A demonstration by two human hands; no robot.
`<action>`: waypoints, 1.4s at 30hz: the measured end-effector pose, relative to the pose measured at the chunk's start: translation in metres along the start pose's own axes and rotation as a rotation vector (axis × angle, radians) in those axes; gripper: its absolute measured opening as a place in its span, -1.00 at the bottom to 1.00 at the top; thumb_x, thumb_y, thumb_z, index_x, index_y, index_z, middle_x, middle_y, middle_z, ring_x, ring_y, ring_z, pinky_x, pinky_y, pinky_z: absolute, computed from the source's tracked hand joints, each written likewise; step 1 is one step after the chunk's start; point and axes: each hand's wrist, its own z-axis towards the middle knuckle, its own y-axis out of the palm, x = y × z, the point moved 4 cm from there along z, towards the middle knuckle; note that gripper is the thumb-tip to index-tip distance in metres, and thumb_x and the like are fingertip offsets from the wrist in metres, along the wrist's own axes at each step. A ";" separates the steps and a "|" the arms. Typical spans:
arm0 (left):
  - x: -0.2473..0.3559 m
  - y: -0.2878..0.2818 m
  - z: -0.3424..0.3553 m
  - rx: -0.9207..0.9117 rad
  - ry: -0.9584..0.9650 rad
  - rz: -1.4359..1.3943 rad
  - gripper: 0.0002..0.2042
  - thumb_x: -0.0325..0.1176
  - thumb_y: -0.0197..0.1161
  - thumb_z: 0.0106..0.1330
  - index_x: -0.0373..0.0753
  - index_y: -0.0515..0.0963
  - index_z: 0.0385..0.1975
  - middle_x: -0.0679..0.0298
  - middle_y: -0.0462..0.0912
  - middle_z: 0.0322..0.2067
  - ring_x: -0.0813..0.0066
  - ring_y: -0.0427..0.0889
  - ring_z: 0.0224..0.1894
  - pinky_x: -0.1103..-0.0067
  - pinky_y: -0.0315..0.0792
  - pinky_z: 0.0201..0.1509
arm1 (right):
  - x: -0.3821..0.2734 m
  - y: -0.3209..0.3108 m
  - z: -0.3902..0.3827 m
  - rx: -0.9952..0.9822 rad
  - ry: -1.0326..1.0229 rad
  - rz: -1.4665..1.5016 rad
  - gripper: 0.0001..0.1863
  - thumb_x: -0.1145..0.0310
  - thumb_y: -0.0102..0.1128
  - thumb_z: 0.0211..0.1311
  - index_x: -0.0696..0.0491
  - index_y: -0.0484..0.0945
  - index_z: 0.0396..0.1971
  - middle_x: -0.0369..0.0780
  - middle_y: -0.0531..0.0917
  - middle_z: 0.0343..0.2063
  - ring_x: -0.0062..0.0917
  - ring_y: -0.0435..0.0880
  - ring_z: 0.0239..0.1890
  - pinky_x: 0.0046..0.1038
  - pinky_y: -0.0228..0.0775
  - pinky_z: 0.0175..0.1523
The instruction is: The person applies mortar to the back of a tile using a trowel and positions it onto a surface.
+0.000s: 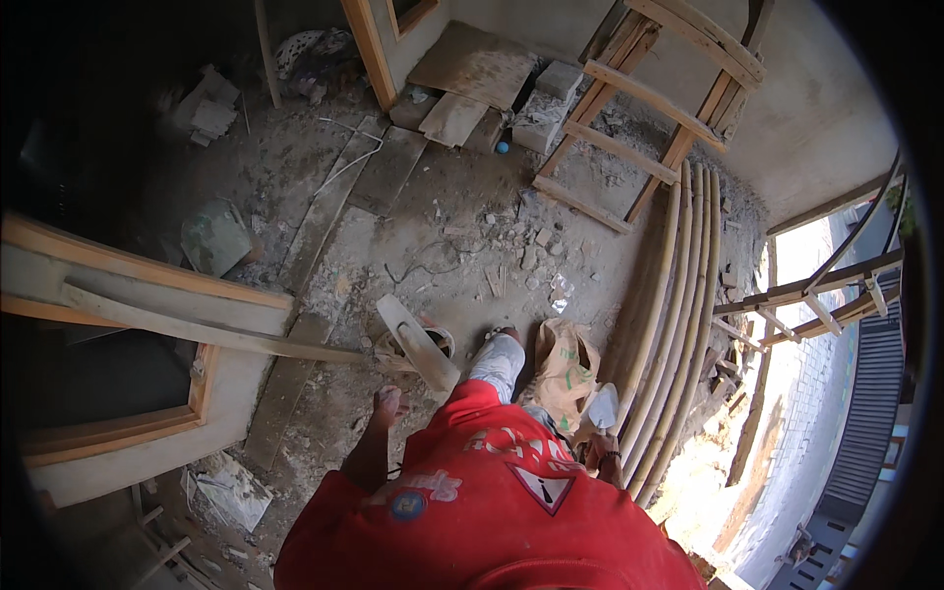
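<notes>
I am seeing the right hand (601,451) gripping what looks like the handle of a trowel (603,406), its smooth, pale blade sitting just ahead of that hand with its long axis running roughly forward and its tip pointing away from the body. The left hand (390,403) is hanging well apart, loosely curled, and I cannot tell whether it is holding anything. Ahead of it a long, flat, pale board (418,344) is slanting, while a crumpled tan sack (565,364) is slumping ahead of the right hand, beside rounded bamboo poles (670,324).
</notes>
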 end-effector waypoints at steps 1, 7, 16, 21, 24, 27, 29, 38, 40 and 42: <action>0.000 0.010 0.008 0.011 -0.047 0.002 -0.64 -0.24 -0.01 0.26 -0.17 0.31 0.04 0.12 0.57 -0.27 0.19 0.61 -0.51 0.38 0.45 -0.46 | -0.013 0.001 0.010 -0.011 -0.016 0.005 -0.84 0.40 0.14 -0.01 0.17 0.47 -0.44 -0.17 0.51 -0.71 -0.43 0.50 -0.74 -0.38 0.36 -0.66; 0.046 0.035 0.074 -0.021 -0.212 -0.036 -0.78 -0.28 0.01 0.21 -0.09 0.43 -0.16 0.15 0.51 -0.37 0.19 0.57 -0.45 0.35 0.38 -0.49 | -0.133 0.051 0.077 -0.135 0.018 0.030 -0.81 0.45 0.15 0.01 0.16 0.45 -0.34 -0.21 0.47 -0.69 -0.43 0.48 -0.75 -0.35 0.37 -0.69; 0.366 0.072 0.159 -0.083 0.198 -0.282 -0.58 -0.19 0.11 0.21 -0.19 0.30 0.04 0.15 0.55 -0.21 0.26 0.62 -0.45 0.39 0.42 -0.39 | -0.369 0.102 0.170 -0.231 -0.101 -0.055 -0.82 0.40 0.16 -0.01 0.15 0.41 -0.42 -0.17 0.49 -0.67 -0.42 0.54 -0.69 -0.37 0.42 -0.64; 0.508 0.044 0.183 -0.041 0.321 -0.384 -0.55 -0.20 0.13 0.20 -0.18 0.29 0.08 0.12 0.55 -0.15 0.22 0.63 -0.34 0.37 0.42 -0.25 | -0.487 0.146 0.173 -0.319 -0.224 -0.070 -0.83 0.41 0.15 -0.01 0.14 0.42 -0.42 -0.17 0.48 -0.69 -0.40 0.54 -0.68 -0.37 0.43 -0.64; 0.555 0.061 0.183 -0.040 0.349 -0.442 -0.55 -0.22 0.11 0.22 -0.18 0.28 0.09 0.10 0.55 -0.11 0.21 0.62 -0.28 0.37 0.43 -0.20 | -0.525 0.156 0.188 -0.363 -0.238 -0.231 -0.83 0.42 0.14 -0.01 0.15 0.42 -0.42 -0.16 0.48 -0.69 -0.39 0.55 -0.66 -0.35 0.44 -0.63; 0.572 0.069 0.186 -0.066 0.319 -0.532 -0.56 -0.24 0.08 0.24 -0.19 0.26 0.11 0.06 0.53 -0.09 0.20 0.62 -0.25 0.37 0.44 -0.18 | -0.555 0.173 0.208 -0.404 -0.153 -0.310 -0.83 0.42 0.14 -0.01 0.16 0.42 -0.41 -0.16 0.48 -0.69 -0.38 0.56 -0.66 -0.35 0.44 -0.63; 0.574 0.080 0.196 -0.063 0.271 -0.565 -0.56 -0.25 0.07 0.24 -0.20 0.25 0.12 0.04 0.53 -0.08 0.20 0.62 -0.25 0.38 0.45 -0.16 | -0.561 0.180 0.234 -0.423 -0.061 -0.350 -0.83 0.42 0.14 -0.01 0.16 0.42 -0.41 -0.15 0.49 -0.68 -0.37 0.56 -0.65 -0.34 0.45 -0.62; 0.683 0.115 0.263 -0.050 0.136 -0.547 -0.56 -0.16 0.01 0.29 -0.20 0.22 0.12 0.05 0.54 -0.11 0.22 0.64 -0.31 0.38 0.44 -0.24 | -0.695 0.222 0.395 -0.573 0.078 -0.457 -0.82 0.43 0.13 -0.01 0.18 0.40 -0.40 -0.13 0.50 -0.67 -0.35 0.55 -0.65 -0.31 0.45 -0.62; 0.705 0.087 0.266 0.081 0.072 -0.499 -0.55 -0.10 0.00 0.31 -0.19 0.24 0.11 0.06 0.54 -0.11 0.24 0.64 -0.31 0.34 0.42 -0.22 | -0.784 0.281 0.363 -0.495 0.123 -0.355 -0.81 0.43 0.11 -0.02 0.18 0.39 -0.40 -0.11 0.51 -0.65 -0.34 0.54 -0.68 -0.30 0.44 -0.62; 0.735 0.081 0.280 0.064 0.150 -0.448 -0.46 -0.03 0.06 0.27 -0.22 0.21 0.15 0.03 0.52 -0.07 0.18 0.63 -0.26 0.29 0.42 -0.15 | -0.866 0.304 0.349 -0.504 -0.008 -0.298 -0.82 0.44 0.10 -0.01 0.18 0.39 -0.40 -0.11 0.51 -0.65 -0.35 0.53 -0.70 -0.29 0.43 -0.64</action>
